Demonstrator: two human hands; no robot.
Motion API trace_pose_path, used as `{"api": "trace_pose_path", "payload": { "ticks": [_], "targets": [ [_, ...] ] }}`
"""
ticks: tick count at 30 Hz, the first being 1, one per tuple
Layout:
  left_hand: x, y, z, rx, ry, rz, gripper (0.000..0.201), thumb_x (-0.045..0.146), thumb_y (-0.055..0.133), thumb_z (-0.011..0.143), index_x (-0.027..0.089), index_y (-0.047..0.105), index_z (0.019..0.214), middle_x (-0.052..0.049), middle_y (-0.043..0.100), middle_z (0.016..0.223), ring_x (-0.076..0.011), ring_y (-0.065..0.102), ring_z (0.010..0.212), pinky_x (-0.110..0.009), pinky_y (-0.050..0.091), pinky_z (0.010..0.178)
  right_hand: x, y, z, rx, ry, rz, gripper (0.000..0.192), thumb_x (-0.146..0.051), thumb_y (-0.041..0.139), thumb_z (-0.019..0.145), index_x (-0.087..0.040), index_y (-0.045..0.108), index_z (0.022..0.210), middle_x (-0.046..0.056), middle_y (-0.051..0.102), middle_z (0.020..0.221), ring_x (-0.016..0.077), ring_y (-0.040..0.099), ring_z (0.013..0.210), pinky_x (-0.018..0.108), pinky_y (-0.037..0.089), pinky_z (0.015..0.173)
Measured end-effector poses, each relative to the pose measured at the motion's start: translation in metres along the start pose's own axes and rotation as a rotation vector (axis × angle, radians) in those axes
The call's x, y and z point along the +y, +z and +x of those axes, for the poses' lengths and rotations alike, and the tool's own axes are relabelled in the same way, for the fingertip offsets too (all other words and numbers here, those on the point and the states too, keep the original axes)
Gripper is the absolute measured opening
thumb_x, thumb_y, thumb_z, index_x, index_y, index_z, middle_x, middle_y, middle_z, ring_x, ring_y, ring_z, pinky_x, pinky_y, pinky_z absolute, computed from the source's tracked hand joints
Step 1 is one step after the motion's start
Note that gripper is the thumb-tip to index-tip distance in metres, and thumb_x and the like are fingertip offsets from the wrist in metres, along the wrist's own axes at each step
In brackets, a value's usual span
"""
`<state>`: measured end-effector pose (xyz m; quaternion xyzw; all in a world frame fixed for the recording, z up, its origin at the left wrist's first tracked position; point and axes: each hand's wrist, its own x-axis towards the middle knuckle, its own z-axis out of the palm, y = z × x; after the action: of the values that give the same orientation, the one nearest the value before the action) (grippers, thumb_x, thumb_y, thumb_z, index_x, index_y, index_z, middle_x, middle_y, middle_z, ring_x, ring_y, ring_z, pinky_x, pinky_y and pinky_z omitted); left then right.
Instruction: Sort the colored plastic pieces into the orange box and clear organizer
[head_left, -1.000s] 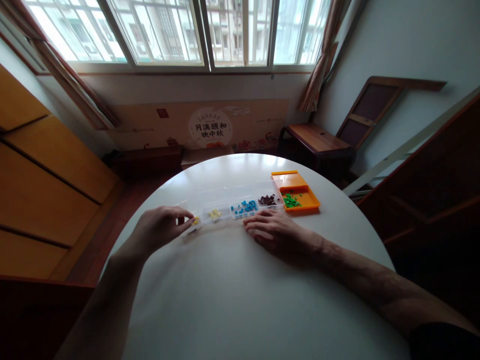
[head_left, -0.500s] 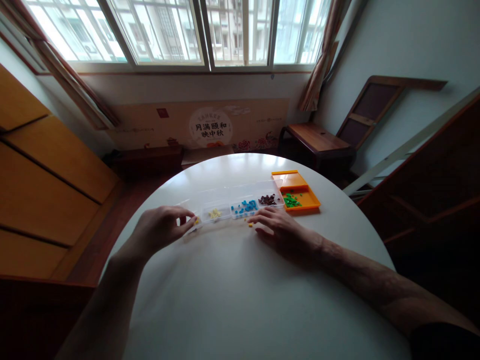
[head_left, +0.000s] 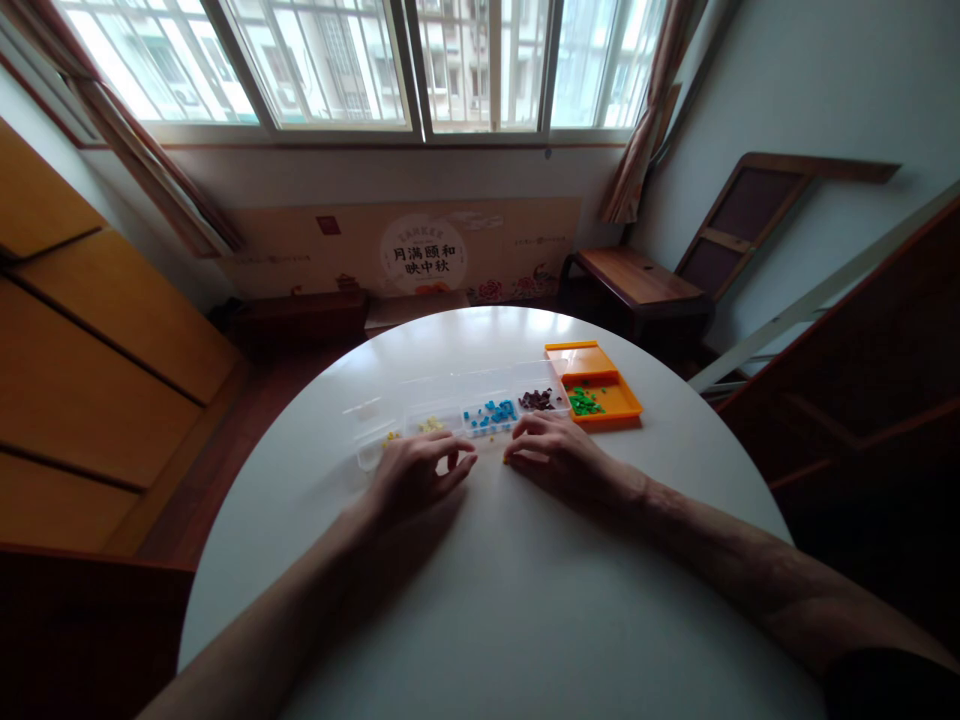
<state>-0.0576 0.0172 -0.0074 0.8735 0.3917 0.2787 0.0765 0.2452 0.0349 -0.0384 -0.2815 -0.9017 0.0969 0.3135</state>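
My left hand (head_left: 421, 468) hovers over the table just in front of the clear compartment box (head_left: 363, 462). Its thumb and index finger are a little apart, with nothing seen between them. To its right, my right hand (head_left: 559, 448) rests low with the fingertips together on a small yellow piece (head_left: 505, 460). A tiny yellow piece (head_left: 491, 439) lies between the two hands. The box holds yellow pieces (head_left: 390, 438), partly behind my left hand, then pale yellow pieces (head_left: 430, 425), blue pieces (head_left: 499, 411) and dark brown pieces (head_left: 536, 400).
An orange tray (head_left: 628, 408) with green pieces (head_left: 585, 402) stands at the box's right end. Everything sits on a round white table (head_left: 480, 620). Beyond it are a wooden stool (head_left: 637, 275) and a window; an orange cabinet (head_left: 97, 360) is on the left.
My left hand has moved right from the box's leftmost compartment, and the yellow piece at its fingertips is gone from them. My right fingers have closed on a yellow piece on the table.
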Motion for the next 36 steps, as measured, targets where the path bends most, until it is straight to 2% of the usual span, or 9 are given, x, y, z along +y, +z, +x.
{"api": "trace_pose_path", "payload": {
  "ticks": [4,8,14,19,27,31,34,36],
  "targets": [
    [0.008,0.009,0.002,-0.045,-0.032,-0.133,0.017,0.032,0.068,0.105,0.025,0.084,0.108,-0.001,0.077,0.084,-0.0133,0.067,0.068,-0.025,0.049,0.065,-0.001,-0.001,0.001,0.018,-0.024,-0.014,0.010,-0.027,0.069,0.109,-0.025,0.078,0.106,0.006,0.076,0.110,0.0211,0.071,0.101,0.037,0.059,0.094],
    [0.016,0.016,0.005,-0.020,-0.018,-0.223,0.020,0.035,0.069,0.107,0.023,0.085,0.102,-0.003,0.078,0.087,-0.0131,0.065,0.068,-0.024,0.049,0.065,-0.008,-0.005,0.005,0.053,-0.073,-0.032,0.010,-0.026,0.066,0.111,-0.022,0.074,0.107,0.008,0.078,0.111,0.0212,0.074,0.103,0.038,0.060,0.097],
    [0.022,0.025,0.008,0.031,-0.015,-0.394,0.019,0.034,0.072,0.107,0.022,0.086,0.102,-0.003,0.078,0.086,-0.0110,0.061,0.064,-0.023,0.045,0.060,-0.013,-0.007,0.008,0.126,-0.151,-0.037,0.004,-0.025,0.068,0.110,-0.023,0.071,0.110,0.006,0.080,0.107,0.0210,0.076,0.101,0.037,0.061,0.093],
    [0.022,0.026,0.009,0.053,-0.002,-0.423,0.017,0.031,0.073,0.106,0.021,0.085,0.099,-0.002,0.076,0.083,-0.0094,0.057,0.061,-0.022,0.045,0.058,-0.011,-0.003,0.008,0.122,-0.174,-0.021,0.002,-0.024,0.068,0.110,-0.024,0.071,0.109,0.005,0.080,0.107,0.0206,0.076,0.099,0.037,0.060,0.091],
    [0.025,0.025,0.011,0.012,0.010,-0.412,0.019,0.032,0.072,0.105,0.019,0.083,0.098,-0.002,0.075,0.080,-0.0096,0.057,0.060,-0.021,0.046,0.057,-0.015,-0.008,0.008,0.104,-0.172,-0.008,0.003,-0.024,0.068,0.110,-0.023,0.070,0.111,0.006,0.080,0.107,0.0206,0.076,0.101,0.037,0.060,0.093],
    [0.016,0.003,0.011,0.009,-0.011,-0.312,0.020,0.032,0.070,0.105,0.020,0.083,0.098,-0.002,0.074,0.079,-0.0098,0.058,0.061,-0.021,0.047,0.059,-0.016,-0.008,0.006,0.119,-0.135,0.019,0.004,-0.025,0.070,0.108,-0.024,0.068,0.112,0.007,0.079,0.108,0.0223,0.076,0.102,0.039,0.061,0.094],
    [-0.005,-0.031,0.006,0.023,-0.051,-0.033,0.016,0.033,0.072,0.102,0.023,0.083,0.098,0.001,0.077,0.087,-0.0084,0.057,0.059,-0.022,0.044,0.060,-0.015,-0.008,0.006,0.130,-0.116,0.030,0.005,-0.026,0.069,0.107,-0.024,0.066,0.111,0.007,0.078,0.108,0.0230,0.076,0.102,0.040,0.061,0.094],
    [-0.022,-0.055,0.001,-0.023,-0.047,0.113,0.016,0.035,0.071,0.100,0.025,0.083,0.095,0.002,0.078,0.088,-0.0084,0.058,0.059,-0.022,0.042,0.061,-0.014,-0.008,0.007,0.123,-0.118,0.029,0.003,-0.025,0.068,0.107,-0.024,0.066,0.109,0.007,0.078,0.108,0.0230,0.076,0.102,0.040,0.062,0.094]
  ]
}}
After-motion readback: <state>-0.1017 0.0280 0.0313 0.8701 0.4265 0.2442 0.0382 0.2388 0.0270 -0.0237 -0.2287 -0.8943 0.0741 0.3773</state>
